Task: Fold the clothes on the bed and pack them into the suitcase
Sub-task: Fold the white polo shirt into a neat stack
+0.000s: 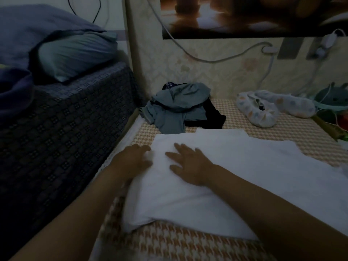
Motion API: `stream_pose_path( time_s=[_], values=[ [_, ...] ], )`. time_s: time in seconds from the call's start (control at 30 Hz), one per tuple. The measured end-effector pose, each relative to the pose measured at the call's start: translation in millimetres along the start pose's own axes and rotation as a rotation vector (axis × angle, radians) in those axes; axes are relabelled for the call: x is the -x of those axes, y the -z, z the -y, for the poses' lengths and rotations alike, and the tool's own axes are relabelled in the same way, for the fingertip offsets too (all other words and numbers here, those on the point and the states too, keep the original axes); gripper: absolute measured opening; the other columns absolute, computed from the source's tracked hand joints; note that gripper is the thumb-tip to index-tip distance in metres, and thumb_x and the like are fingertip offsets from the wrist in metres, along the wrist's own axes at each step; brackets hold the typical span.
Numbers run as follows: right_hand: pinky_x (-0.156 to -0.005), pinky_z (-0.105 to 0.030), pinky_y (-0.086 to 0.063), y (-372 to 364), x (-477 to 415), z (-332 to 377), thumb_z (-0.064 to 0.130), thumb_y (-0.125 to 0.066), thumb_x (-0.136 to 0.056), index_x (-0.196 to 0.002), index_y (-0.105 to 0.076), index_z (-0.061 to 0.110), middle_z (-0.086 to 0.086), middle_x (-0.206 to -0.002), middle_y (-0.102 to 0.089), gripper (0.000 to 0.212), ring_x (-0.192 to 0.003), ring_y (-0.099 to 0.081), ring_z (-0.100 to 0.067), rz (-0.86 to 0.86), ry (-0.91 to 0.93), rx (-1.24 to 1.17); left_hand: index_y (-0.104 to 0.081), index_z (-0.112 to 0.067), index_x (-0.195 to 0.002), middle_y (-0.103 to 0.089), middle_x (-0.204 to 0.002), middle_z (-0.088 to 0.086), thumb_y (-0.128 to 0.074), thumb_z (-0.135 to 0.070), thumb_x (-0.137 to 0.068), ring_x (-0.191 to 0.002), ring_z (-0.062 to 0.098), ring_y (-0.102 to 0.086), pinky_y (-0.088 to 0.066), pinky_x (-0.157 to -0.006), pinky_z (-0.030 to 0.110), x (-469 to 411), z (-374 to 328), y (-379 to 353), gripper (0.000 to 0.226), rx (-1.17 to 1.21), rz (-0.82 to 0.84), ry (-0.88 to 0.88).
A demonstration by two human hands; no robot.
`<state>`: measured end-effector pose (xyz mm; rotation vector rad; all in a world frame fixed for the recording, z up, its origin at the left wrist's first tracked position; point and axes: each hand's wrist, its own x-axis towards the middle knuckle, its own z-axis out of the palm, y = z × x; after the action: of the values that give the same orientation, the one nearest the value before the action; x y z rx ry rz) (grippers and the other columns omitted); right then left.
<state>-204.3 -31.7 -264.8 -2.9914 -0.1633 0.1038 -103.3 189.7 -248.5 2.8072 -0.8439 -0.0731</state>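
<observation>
A white garment (235, 176) lies spread across the patterned bed mat (293, 136), partly folded. My right hand (190, 162) rests flat on its left part with fingers apart. My left hand (131, 159) is at the garment's left edge, fingertips touching the cloth; whether it pinches the edge is blurred. Behind lies a heap of grey-blue clothes (178, 106) over a black garment (211, 117). No suitcase is in view.
A dark patterned block (62, 117) with blue pillows (75, 53) stands at the left. A spotted white pillow (271, 108) and a green plush toy (333, 97) lie at the back right. Cables (216, 59) hang along the wall.
</observation>
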Motion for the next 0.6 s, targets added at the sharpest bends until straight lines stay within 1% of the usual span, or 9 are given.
stream_pose_path(
  time_s=[0.07,0.13,0.17,0.23,0.3,0.4,0.43,0.5,0.6],
  values=[
    [-0.119,-0.050,0.007,-6,0,10,0.061,-0.018,-0.098,-0.153,0.000,0.042,0.004,-0.162,0.012,0.060,-0.149,0.011,-0.017,0.079,-0.031,-0.007,-0.063,-0.015,-0.121,-0.060,-0.114,0.008,-0.050,-0.036,-0.093,-0.105,0.026,-0.057,-0.040,-0.079,0.024,17,11,5,0.037,0.062,0.004,0.003],
    [-0.120,-0.046,0.006,-8,5,10,0.060,-0.017,-0.099,-0.153,0.001,0.039,0.002,-0.162,0.011,0.061,-0.149,0.009,-0.017,0.063,-0.038,-0.013,-0.073,-0.008,-0.100,-0.064,-0.098,0.015,-0.046,-0.026,-0.091,-0.091,0.031,-0.063,-0.042,-0.072,0.027,25,12,8,0.034,-0.031,-0.167,-0.073],
    [-0.121,-0.043,0.005,-6,10,8,0.059,-0.018,-0.099,-0.154,0.000,0.037,0.001,-0.163,0.010,0.061,-0.149,0.008,-0.017,0.046,-0.039,-0.034,-0.074,-0.009,-0.098,-0.064,-0.096,0.016,-0.044,-0.026,-0.088,-0.090,0.033,-0.062,-0.043,-0.074,0.030,26,6,9,0.036,-0.127,-0.240,-0.119],
    [-0.121,-0.040,0.001,-1,22,4,0.056,-0.021,-0.100,-0.154,-0.002,0.035,-0.001,-0.163,0.006,0.061,-0.150,0.004,-0.018,-0.008,-0.061,-0.071,-0.064,-0.018,-0.121,-0.057,-0.122,0.013,-0.047,-0.023,-0.086,-0.113,0.033,-0.051,-0.037,-0.092,0.037,30,-20,11,0.040,-0.219,-0.233,-0.121],
    [-0.121,-0.039,-0.001,3,41,-3,0.054,-0.024,-0.101,-0.155,-0.005,0.032,-0.001,-0.163,0.003,0.061,-0.150,0.001,-0.017,-0.080,-0.086,-0.074,-0.048,-0.023,-0.138,-0.042,-0.144,0.007,-0.048,-0.019,-0.091,-0.130,0.028,-0.037,-0.027,-0.106,0.036,31,-49,6,0.047,-0.160,-0.172,-0.180],
    [-0.121,-0.038,-0.008,8,84,-15,0.056,-0.033,-0.098,-0.155,-0.012,0.029,-0.001,-0.162,-0.008,0.066,-0.148,-0.009,-0.018,-0.155,-0.068,-0.105,-0.042,-0.025,-0.142,-0.038,-0.148,0.001,-0.046,-0.037,-0.097,-0.134,0.021,-0.035,-0.028,-0.111,0.037,43,-96,-6,0.047,-0.091,-0.009,-0.382],
    [-0.118,-0.038,-0.017,12,101,-19,0.059,-0.038,-0.095,-0.152,-0.022,0.029,-0.001,-0.159,-0.020,0.067,-0.144,-0.020,-0.019,-0.195,-0.040,-0.105,-0.045,-0.026,-0.139,-0.041,-0.144,0.000,-0.048,-0.046,-0.095,-0.129,0.021,-0.037,-0.033,-0.107,0.038,49,-108,-11,0.048,-0.087,0.046,-0.424],
    [-0.099,-0.034,-0.037,23,133,-24,0.067,-0.049,-0.084,-0.129,-0.044,0.030,0.004,-0.130,-0.043,0.058,-0.116,-0.043,-0.014,-0.266,0.042,-0.053,-0.049,-0.028,-0.127,-0.044,-0.130,-0.004,-0.052,-0.061,-0.087,-0.115,0.017,-0.040,-0.039,-0.093,0.035,60,-122,-17,0.052,-0.095,0.075,-0.478],
    [-0.073,-0.031,-0.042,40,172,-21,0.077,-0.058,-0.070,-0.092,-0.043,0.031,0.009,-0.095,-0.044,0.053,-0.081,-0.045,-0.011,-0.116,0.095,0.026,-0.046,-0.032,-0.107,-0.041,-0.107,-0.011,-0.056,-0.082,-0.068,-0.096,0.009,-0.039,-0.039,-0.079,0.030,77,-125,-8,0.064,-0.058,0.115,-0.497]
  ],
)
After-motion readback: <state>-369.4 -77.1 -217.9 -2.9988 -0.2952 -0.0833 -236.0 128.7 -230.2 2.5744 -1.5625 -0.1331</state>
